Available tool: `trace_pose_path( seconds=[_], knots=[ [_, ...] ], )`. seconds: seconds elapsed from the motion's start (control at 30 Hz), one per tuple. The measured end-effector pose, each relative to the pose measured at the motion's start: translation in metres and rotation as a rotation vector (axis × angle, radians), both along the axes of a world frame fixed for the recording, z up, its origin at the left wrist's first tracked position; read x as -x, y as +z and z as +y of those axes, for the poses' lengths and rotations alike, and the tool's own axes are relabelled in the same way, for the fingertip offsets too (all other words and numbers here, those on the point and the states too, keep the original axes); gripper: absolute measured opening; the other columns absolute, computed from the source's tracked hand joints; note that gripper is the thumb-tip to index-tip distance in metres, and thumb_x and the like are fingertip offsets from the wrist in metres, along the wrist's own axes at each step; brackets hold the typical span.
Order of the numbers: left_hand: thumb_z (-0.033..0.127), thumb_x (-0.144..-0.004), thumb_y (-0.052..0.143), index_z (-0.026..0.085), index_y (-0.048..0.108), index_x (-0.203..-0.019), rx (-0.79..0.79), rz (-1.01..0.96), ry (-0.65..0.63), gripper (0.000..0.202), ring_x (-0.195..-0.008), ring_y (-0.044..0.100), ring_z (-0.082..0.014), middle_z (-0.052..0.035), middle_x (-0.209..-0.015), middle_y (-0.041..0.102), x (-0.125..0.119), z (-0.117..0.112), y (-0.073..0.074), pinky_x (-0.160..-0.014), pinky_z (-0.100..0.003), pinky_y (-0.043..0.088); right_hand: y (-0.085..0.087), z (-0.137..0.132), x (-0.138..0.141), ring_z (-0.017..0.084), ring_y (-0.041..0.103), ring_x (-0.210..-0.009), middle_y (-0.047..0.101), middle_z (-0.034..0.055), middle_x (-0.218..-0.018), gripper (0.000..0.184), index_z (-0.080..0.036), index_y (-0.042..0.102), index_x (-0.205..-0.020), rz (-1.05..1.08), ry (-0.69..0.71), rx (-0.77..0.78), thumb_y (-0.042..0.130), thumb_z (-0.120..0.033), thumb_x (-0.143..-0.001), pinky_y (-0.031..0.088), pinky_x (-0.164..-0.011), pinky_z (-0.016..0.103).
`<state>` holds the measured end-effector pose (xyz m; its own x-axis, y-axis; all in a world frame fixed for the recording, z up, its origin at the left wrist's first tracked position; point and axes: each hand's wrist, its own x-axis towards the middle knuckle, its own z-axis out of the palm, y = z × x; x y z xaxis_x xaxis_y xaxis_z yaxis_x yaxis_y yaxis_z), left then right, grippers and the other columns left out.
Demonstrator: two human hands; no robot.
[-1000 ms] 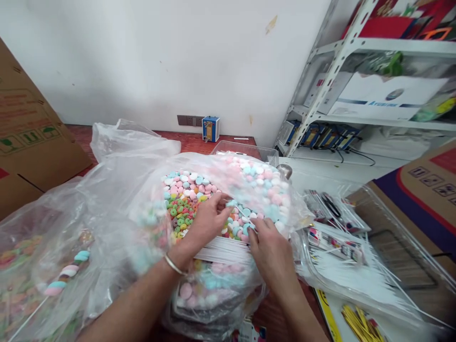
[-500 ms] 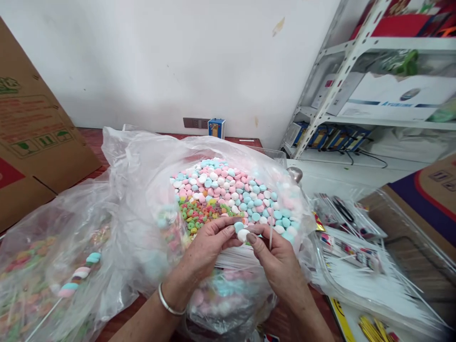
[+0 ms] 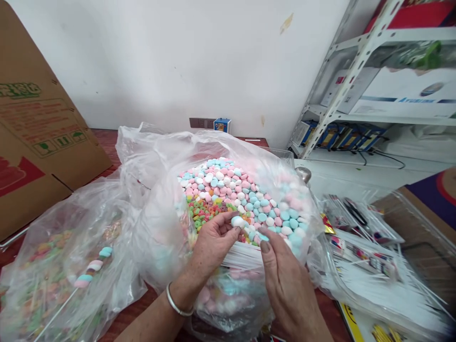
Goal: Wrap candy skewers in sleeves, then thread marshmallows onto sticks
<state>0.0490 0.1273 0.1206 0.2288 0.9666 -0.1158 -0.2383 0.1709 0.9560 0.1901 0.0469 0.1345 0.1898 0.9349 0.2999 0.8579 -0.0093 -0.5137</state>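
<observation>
A large clear plastic bag (image 3: pixel 156 190) lies open before me, heaped with pink, blue and white marshmallow candies (image 3: pixel 235 190) and coloured ring candies (image 3: pixel 204 209). My left hand (image 3: pixel 213 242), a silver bangle on its wrist, pinches a white marshmallow (image 3: pixel 237 221) over the heap. Close beside it, my right hand (image 3: pixel 285 280) has its fingers curled, thumb near a thin white stick that I can barely make out. A bundle of white sticks (image 3: pixel 242 259) lies under both hands.
Another clear bag (image 3: pixel 60 266) at the left holds finished candy skewers. Clear trays (image 3: pixel 374 266) with sticks and wrappers sit at the right. Cardboard boxes (image 3: pixel 39 137) stand at far left, a metal shelf (image 3: pixel 359 61) at the right, a white wall behind.
My hands lifted out of the candy heap and came together, the left one now pinching a white marshmallow. The view shifted slightly upward and left.
</observation>
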Motion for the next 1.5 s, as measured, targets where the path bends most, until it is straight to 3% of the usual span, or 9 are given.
trace_pose_path(
  seconds=[0.13, 0.23, 0.43, 0.7, 0.87, 1.0, 1.23, 1.4, 1.5],
  knots=[
    [0.028, -0.069, 0.082, 0.014, 0.066, -0.113, 0.021, -0.044, 0.025, 0.048, -0.081, 0.07, -0.0174, -0.0061, -0.091, 0.075, -0.003, 0.0, 0.002, -0.073, -0.028, 0.057, -0.012, -0.015, -0.001, 0.021, 0.073, -0.068, 0.077, 0.0047, -0.091, 0.032, -0.024, 0.065, -0.116, -0.25, 0.045, -0.045, 0.036, -0.029, -0.103, 0.048, -0.051, 0.026],
    [0.03, -0.069, 0.081, 0.014, 0.067, -0.107, -0.008, -0.018, 0.051, 0.043, -0.083, 0.069, -0.0172, -0.0061, -0.09, 0.074, -0.004, 0.0, 0.003, -0.075, -0.028, 0.057, -0.018, -0.019, -0.001, 0.019, 0.072, -0.071, 0.075, 0.0061, -0.098, 0.032, -0.023, 0.063, -0.12, -0.362, 0.045, -0.107, 0.037, -0.024, -0.102, 0.045, -0.048, 0.024],
    [0.03, -0.071, 0.078, 0.015, 0.067, -0.103, -0.068, 0.007, 0.088, 0.036, -0.084, 0.069, -0.0171, -0.0054, -0.091, 0.074, -0.002, 0.001, 0.003, -0.075, -0.028, 0.056, -0.016, -0.016, 0.002, 0.018, 0.071, -0.067, 0.073, 0.0032, -0.087, 0.031, -0.024, 0.062, -0.118, -0.49, 0.005, -0.089, 0.039, -0.018, -0.099, 0.038, -0.042, 0.025],
    [0.023, -0.078, 0.072, 0.016, 0.068, -0.107, -0.139, 0.064, 0.081, 0.03, -0.086, 0.069, -0.0167, -0.0051, -0.09, 0.075, -0.002, -0.002, -0.007, -0.076, -0.027, 0.056, -0.016, -0.016, 0.006, 0.018, 0.07, -0.061, 0.075, 0.0028, -0.092, 0.025, -0.024, 0.062, -0.111, -0.515, 0.006, -0.027, 0.043, -0.015, -0.097, 0.035, -0.042, 0.027],
    [0.023, -0.083, 0.068, 0.018, 0.071, -0.111, -0.26, 0.195, 0.088, 0.029, -0.092, 0.069, -0.0178, -0.0077, -0.104, 0.074, -0.003, -0.004, -0.014, -0.082, -0.029, 0.056, -0.02, -0.014, 0.01, 0.018, 0.069, -0.059, 0.075, 0.0027, -0.087, 0.025, -0.024, 0.063, -0.107, -0.486, -0.023, 0.007, 0.045, -0.012, -0.095, 0.033, -0.044, 0.028],
    [0.021, -0.084, 0.066, 0.02, 0.073, -0.111, -0.317, 0.258, 0.069, 0.028, -0.096, 0.068, -0.019, -0.0075, -0.108, 0.074, -0.001, -0.003, -0.017, -0.084, -0.03, 0.055, -0.013, -0.009, 0.014, 0.018, 0.07, -0.059, 0.075, 0.0011, -0.084, 0.024, -0.025, 0.063, -0.11, -0.477, 0.011, 0.071, 0.05, -0.012, -0.093, 0.03, -0.044, 0.028],
    [0.011, -0.083, 0.058, 0.021, 0.074, -0.107, -0.432, 0.308, 0.033, 0.031, -0.09, 0.07, -0.0167, -0.0044, -0.102, 0.075, -0.006, -0.012, -0.016, -0.08, -0.027, 0.057, 0.0, 0.008, 0.028, 0.017, 0.07, -0.068, 0.072, 0.0011, -0.082, 0.018, -0.02, 0.063, -0.09, -0.344, -0.019, 0.272, 0.052, -0.007, -0.094, 0.03, -0.052, 0.027],
    [0.007, -0.088, 0.05, 0.022, 0.065, -0.128, -0.569, 0.56, 0.007, 0.045, -0.1, 0.07, -0.0177, -0.0054, -0.116, 0.074, 0.0, -0.008, -0.018, -0.091, -0.032, 0.055, -0.004, 0.034, 0.01, 0.017, 0.066, -0.078, 0.068, 0.0027, -0.085, 0.024, -0.019, 0.061, -0.086, -0.215, -0.01, 0.275, 0.044, -0.017, -0.102, 0.034, -0.063, 0.027],
    [0.011, -0.091, 0.051, 0.018, 0.061, -0.132, -0.619, 0.671, 0.096, 0.042, -0.105, 0.068, -0.0199, -0.0089, -0.121, 0.071, 0.008, 0.004, -0.015, -0.092, -0.034, 0.054, -0.004, 0.046, -0.008, 0.017, 0.065, -0.083, 0.066, 0.007, -0.099, 0.019, -0.017, 0.063, -0.097, -0.247, -0.103, 0.307, 0.045, -0.013, -0.099, 0.034, -0.063, 0.027]
  ],
)
